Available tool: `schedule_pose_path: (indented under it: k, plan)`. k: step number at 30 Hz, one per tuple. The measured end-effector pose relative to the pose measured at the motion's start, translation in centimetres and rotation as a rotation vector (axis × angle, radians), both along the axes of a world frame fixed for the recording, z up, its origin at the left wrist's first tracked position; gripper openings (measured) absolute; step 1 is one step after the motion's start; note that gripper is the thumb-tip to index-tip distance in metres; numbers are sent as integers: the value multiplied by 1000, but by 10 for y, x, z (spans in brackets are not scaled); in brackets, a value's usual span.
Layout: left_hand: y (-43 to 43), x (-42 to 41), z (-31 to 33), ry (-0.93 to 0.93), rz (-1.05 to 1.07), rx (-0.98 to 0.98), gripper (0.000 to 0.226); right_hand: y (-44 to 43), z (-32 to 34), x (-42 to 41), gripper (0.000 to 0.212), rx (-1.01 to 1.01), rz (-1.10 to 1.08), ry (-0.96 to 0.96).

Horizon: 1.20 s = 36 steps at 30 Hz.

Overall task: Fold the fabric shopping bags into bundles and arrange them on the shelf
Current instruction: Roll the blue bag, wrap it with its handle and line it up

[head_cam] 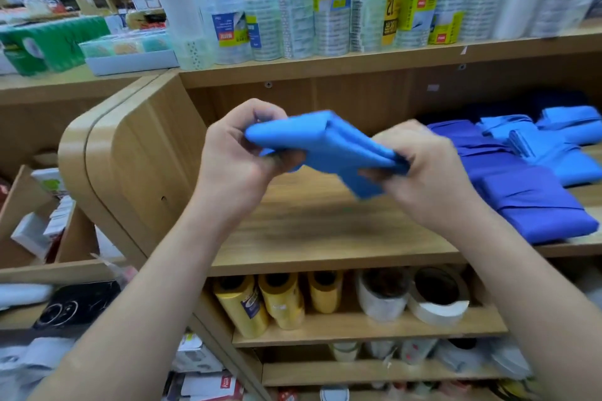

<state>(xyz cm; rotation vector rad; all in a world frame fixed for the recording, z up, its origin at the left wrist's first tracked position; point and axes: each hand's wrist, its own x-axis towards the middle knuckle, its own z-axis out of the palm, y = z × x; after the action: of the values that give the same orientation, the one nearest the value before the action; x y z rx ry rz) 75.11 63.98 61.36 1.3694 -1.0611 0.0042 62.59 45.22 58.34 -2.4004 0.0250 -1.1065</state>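
Forearms: L forearm (146, 286) and R forearm (521, 270), both bare, come in from 7 and 5 o'clock and converge near frame centre.
L hand (237, 153): at approx. 9 o'clock of the bundle. Fingers curled over its L end, thumb beneath. Grip is closed round the fabric.
R hand (423, 169): at approx. 3 o'clock of the bundle. Fingers curled, pinching the R end. Grip is closed on the fabric too.
Light-blue bag (325, 143): folded flat into a thick oblong w/ layered edges showing. Held in the air btwn both hands, tilted down toward 4 o'clock. Above the shelf board, not touching it. A loose flap hangs under it at 5 o'clock. Motion-blurred.
Shelf (309, 225): wooden, mid-level. Bare board runs below the hands.
Dark-blue bags (534, 205): folded stack lying on the shelf at 3 o'clock, just beside the R hand.
Pale-blue bags (560, 140): folded pile at 2 o'clock, behind and partly over the dark-blue ones, touching them.
Yellow rolls (260, 303): three, on the next shelf down at 6 o'clock, open ends facing out.
White tape rolls (436, 299): same lower shelf, at 5 o'clock, R of the yellow ones.
Clear tape stacks (293, 10): upright in a row on the top board at 12 o'clock, w/ yellow-green labels.
Green packs (55, 42): on the top board at 10 o'clock.
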Motion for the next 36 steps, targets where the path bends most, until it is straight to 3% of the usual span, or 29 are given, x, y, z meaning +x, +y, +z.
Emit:
schedule_pose_path:
  k: [2,4,6,9,14,17,19,22,24,27,29,33,36]
  plan:
    - [7,-1,-3,-259,8,22,40,-10,-3,8,25,-320,-124,-203]
    - [12,-3,-13,-549,113,106,39,-18,-14,14,26,-467,-206,-236]
    - [16,-4,-35,-789,190,247,46,-22,-36,17,26,-513,-164,-128]
    - [25,-11,-81,-918,86,456,51,-18,-69,17,41,-480,-6,151]
    - [32,-18,-95,-916,-48,602,50,-10,-63,9,63,-263,98,483]
    - [32,-10,-93,-924,-100,744,58,-13,-59,1,67,-98,150,529]
    - [35,-6,-98,-861,-152,793,65,-10,-63,-2,55,-20,151,471]
    - [36,-3,-98,-779,-206,789,76,-4,-63,-2,21,117,83,350]
    - [34,-4,-91,-770,-223,783,81,-1,-59,5,19,70,-1,347]
    - [32,-9,-86,-808,-234,745,73,5,-53,21,66,-18,-110,643]
    - [34,-12,-88,-772,-231,683,67,5,-47,29,81,2,-133,787]
    - [32,-13,-91,-419,-120,556,36,4,-33,39,80,-1,-143,867]
    - [19,-13,-84,-239,-6,555,18,5,-26,41,51,140,-60,801]
